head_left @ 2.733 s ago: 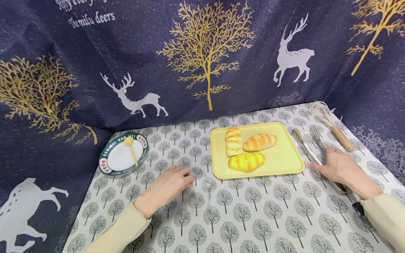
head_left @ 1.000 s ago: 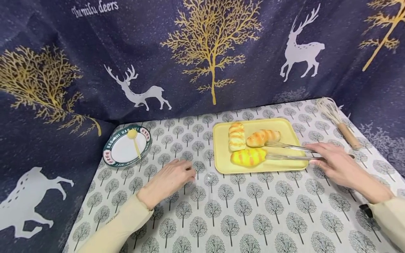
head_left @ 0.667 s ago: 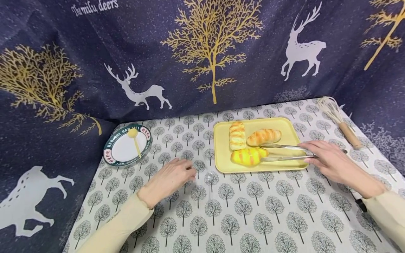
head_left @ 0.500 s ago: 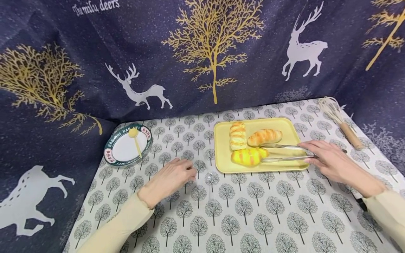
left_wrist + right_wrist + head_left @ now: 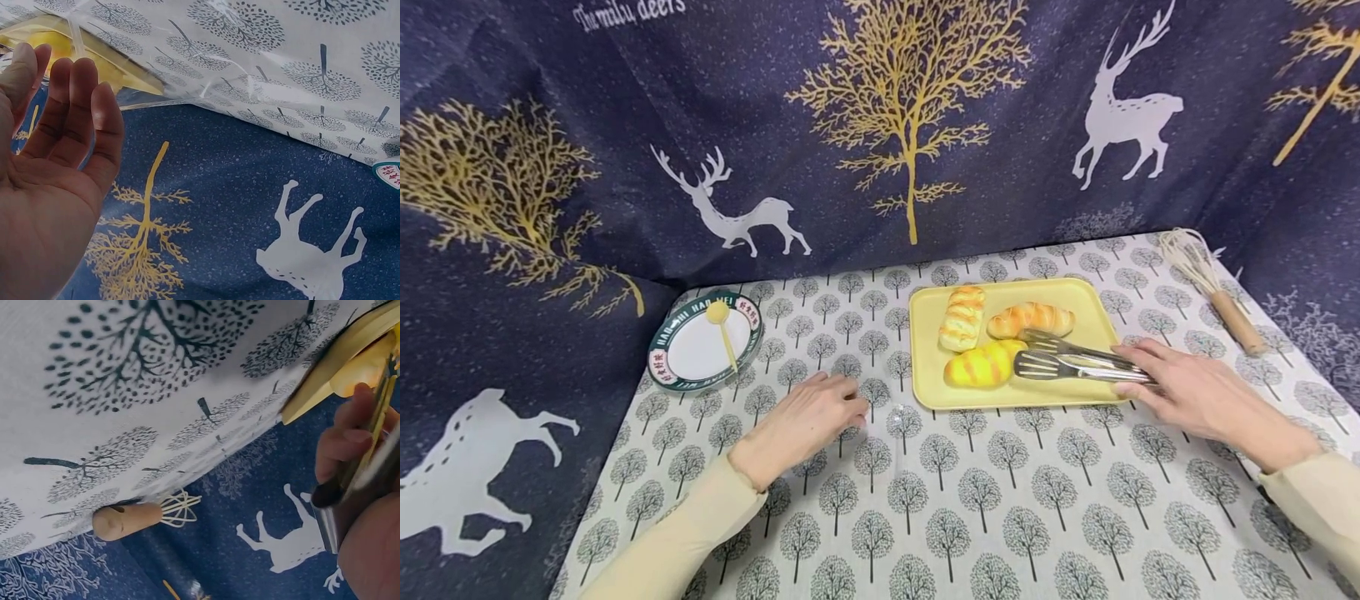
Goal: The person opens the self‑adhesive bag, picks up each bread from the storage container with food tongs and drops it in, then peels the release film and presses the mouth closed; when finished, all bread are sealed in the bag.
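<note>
My right hand (image 5: 1213, 400) grips slotted metal tongs (image 5: 1093, 364) over the right half of a yellow tray (image 5: 1086, 300). The tongs' two heads lie flat side by side, one at the right end of a yellow bread roll (image 5: 981, 365), the other overlapping the front of a brown croissant (image 5: 1032, 320). Behind the yellow roll lies a long braided loaf (image 5: 962, 318), slightly slanted. In the right wrist view, fingers curl round the tongs (image 5: 328, 528). My left hand (image 5: 805, 425) rests left of the tray, fingers loosely bent and holding nothing, beside clear plastic (image 5: 901, 421).
At the back left is an oval plate (image 5: 700, 350) with a green rim, a yellow spoon (image 5: 722, 333) lying across it. A whisk (image 5: 1232, 317) with a wooden handle lies at the right edge. A dark curtain stands behind the patterned tablecloth (image 5: 955, 517).
My right hand has picked up the tongs and carried them left over the tray, where their heads have turned flat. The yellow roll shifted slightly left and the braided loaf slanted. The left hand stayed.
</note>
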A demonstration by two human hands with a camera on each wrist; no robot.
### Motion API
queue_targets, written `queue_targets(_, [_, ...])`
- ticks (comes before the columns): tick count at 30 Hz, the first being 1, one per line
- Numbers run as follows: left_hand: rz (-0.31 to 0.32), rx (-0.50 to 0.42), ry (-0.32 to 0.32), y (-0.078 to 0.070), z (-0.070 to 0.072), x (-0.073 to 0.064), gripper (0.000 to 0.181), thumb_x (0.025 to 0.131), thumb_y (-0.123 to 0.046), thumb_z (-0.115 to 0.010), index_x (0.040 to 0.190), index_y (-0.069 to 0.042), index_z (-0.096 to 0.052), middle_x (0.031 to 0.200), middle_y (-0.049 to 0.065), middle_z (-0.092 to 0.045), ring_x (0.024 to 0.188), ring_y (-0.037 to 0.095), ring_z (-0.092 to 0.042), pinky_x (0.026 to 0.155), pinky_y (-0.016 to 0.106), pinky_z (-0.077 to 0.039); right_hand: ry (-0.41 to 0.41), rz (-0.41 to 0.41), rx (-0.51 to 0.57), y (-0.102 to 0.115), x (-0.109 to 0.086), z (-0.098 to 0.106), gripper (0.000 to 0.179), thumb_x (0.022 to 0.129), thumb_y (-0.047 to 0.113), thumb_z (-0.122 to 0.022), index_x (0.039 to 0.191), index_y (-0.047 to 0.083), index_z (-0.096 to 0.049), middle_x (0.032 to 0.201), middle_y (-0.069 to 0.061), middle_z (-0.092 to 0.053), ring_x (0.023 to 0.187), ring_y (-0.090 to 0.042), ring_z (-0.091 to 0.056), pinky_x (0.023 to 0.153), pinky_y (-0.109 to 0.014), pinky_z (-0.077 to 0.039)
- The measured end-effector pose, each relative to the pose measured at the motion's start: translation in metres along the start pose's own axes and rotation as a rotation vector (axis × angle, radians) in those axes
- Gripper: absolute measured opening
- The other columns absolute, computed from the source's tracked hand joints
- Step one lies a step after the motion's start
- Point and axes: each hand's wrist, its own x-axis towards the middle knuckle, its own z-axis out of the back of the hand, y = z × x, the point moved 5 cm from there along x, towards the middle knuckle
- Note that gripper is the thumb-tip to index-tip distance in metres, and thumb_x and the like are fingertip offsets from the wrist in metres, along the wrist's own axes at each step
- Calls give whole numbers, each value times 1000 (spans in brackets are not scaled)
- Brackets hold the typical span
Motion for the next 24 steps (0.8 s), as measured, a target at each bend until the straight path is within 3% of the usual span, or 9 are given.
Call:
queue_targets(5, [3, 5, 12, 0, 0, 1, 16, 92, -32, -83, 97, -19, -77, 88, -8, -66, 82, 8, -60, 77, 24, -53, 41, -81, -4, -3, -2, 2, 60, 100, 42, -77, 147, 7, -64, 137, -23, -69, 76, -31, -73, 60, -55, -60])
queue_targets(13, [0, 7, 12, 0, 1, 1, 15, 92, -31, -83, 97, -19, -77, 88, -8, -66, 82, 9, -61, 78, 26, -54, -77, -2, 12, 0, 4, 6, 53, 91, 38, -86, 133, 10, -70, 118, -13, -73, 71, -14, -62, 51, -37, -50])
queue_targets(18, [-3, 23, 19, -1, 0, 0, 15, 92, -31, -83, 98, -19, -77, 90, -8, -67, 84, 9, -61, 79, 26, -54, -99, 35, -1, 3, 12, 6, 53, 88, 38, -88, 131, 11, -71, 118, -8, -73, 72, -10, -62, 51, -28, -46])
queue_targets(21, [0, 23, 21, -1, 1, 0, 15, 92, -32, -83, 98, -19, -77, 90, -8, -68, 85, 10, -62, 80, 27, -55, -71, 41, 6, 2, 17, 5, 55, 89, 39, -88, 134, 12, -70, 122, -7, -73, 73, -9, -63, 51, -27, -46])
queue_targets(24, [0, 19, 21, -2, 1, 0, 16, 92, -32, -83, 98, -19, -76, 91, -8, -68, 86, 10, -63, 82, 28, -57, -25, 40, 29, 2, 21, 3, 57, 91, 40, -87, 137, 10, -69, 125, -9, -74, 82, -15, -69, 58, -38, -56])
